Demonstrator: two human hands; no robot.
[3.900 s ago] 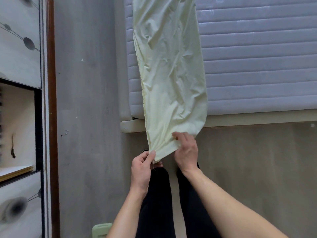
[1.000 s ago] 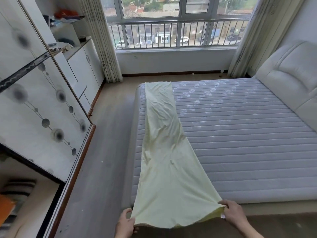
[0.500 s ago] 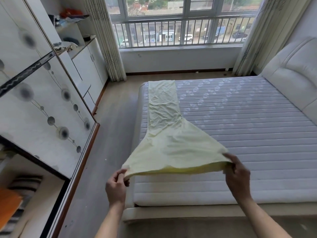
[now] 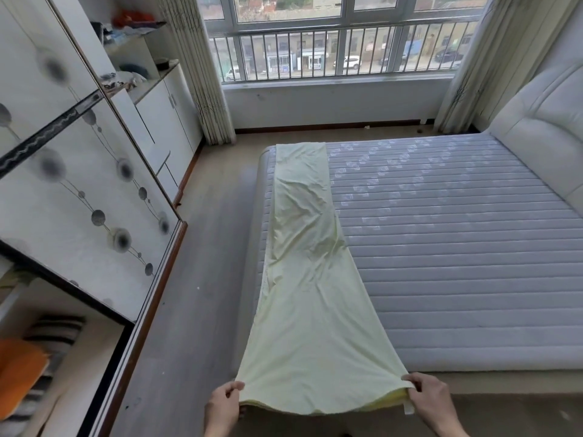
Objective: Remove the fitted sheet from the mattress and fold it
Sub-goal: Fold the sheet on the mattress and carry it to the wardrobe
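Each grip is a pinch on a near corner of the fitted sheet (image 4: pixel 303 279): left hand (image 4: pixel 222 408), right hand (image 4: pixel 430 402). The folded strip's long axis runs straight away from both along the mattress (image 4: pixel 457 247) edge, equally near either hand.

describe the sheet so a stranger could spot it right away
Find the bare grey quilted mattress. Along its left edge lies a long folded strip, the fitted sheet, its near end pinched by both hands. It alone is pale yellow and wrinkled.
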